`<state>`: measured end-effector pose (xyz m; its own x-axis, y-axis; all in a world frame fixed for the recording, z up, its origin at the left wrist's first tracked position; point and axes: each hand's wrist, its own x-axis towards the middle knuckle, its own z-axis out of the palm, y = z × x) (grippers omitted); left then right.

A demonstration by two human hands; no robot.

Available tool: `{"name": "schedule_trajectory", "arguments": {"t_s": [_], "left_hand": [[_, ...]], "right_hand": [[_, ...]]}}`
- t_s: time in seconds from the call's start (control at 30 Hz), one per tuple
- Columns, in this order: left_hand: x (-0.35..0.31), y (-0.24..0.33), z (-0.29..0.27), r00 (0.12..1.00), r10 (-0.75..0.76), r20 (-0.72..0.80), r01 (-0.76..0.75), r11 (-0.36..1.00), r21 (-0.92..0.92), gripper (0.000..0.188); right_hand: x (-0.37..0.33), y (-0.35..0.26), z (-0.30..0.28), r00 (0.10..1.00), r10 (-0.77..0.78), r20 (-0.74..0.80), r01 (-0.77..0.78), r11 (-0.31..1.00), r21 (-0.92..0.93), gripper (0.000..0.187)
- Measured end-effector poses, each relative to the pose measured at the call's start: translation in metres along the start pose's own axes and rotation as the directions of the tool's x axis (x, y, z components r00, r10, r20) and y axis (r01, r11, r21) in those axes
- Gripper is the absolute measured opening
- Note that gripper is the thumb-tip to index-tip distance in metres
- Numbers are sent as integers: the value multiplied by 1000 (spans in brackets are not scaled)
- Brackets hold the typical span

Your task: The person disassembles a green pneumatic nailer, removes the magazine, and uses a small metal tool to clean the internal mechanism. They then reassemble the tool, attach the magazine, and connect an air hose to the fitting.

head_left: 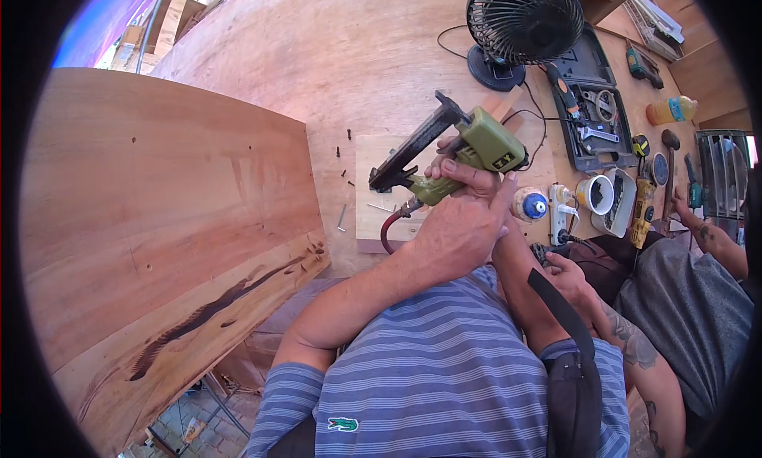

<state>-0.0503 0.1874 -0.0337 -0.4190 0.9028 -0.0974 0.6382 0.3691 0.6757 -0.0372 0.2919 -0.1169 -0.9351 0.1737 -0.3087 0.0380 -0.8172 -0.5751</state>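
My right hand (475,178) is closed around the handle of an olive-green pneumatic staple gun (490,140). The gun's long black magazine slants down to the left, above a pale wooden board (371,152). A dark red air hose (386,234) runs from the foot of the handle. Across my right wrist lies my left hand (456,228), its visible fingers stretched out and touching the wrist, with no tool showing in it. Several dark screws (338,152) and a metal pin (342,217) lie left of the board.
A large wooden panel (182,188) stands at left. A black fan (524,21), open tool case (583,101), blue-capped bottle (533,205), white power strip (561,224) and white cup (594,192) fill the right side. Close at right, a co-worker's hand (567,277) holds something black.
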Motion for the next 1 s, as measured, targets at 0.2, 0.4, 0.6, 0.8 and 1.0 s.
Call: {"name": "schedule_trajectory", "arguments": {"t_s": [0.2, 0.4, 0.6, 0.8, 1.0], "left_hand": [[-1, -2, 6, 998, 36, -55, -35, 999, 17, 73], [-2, -1, 6, 999, 23, -47, -22, 1000, 9, 73], [-3, -2, 5, 996, 36, -76, -36, 999, 10, 74], [-3, -3, 9, 997, 33, -77, -33, 999, 0, 73], [-2, -3, 9, 997, 36, -64, -36, 999, 2, 72]], "right_hand": [[-3, -2, 0, 999, 4, 43, -3, 1000, -21, 34], [-5, -1, 2, 998, -2, 69, 0, 1000, 24, 33], [-5, 2, 4, 998, -34, 52, 32, 999, 36, 27], [-8, -1, 3, 999, -14, 47, 14, 1000, 2, 27], [-6, 1, -4, 997, -13, 81, 12, 1000, 18, 31]]}}
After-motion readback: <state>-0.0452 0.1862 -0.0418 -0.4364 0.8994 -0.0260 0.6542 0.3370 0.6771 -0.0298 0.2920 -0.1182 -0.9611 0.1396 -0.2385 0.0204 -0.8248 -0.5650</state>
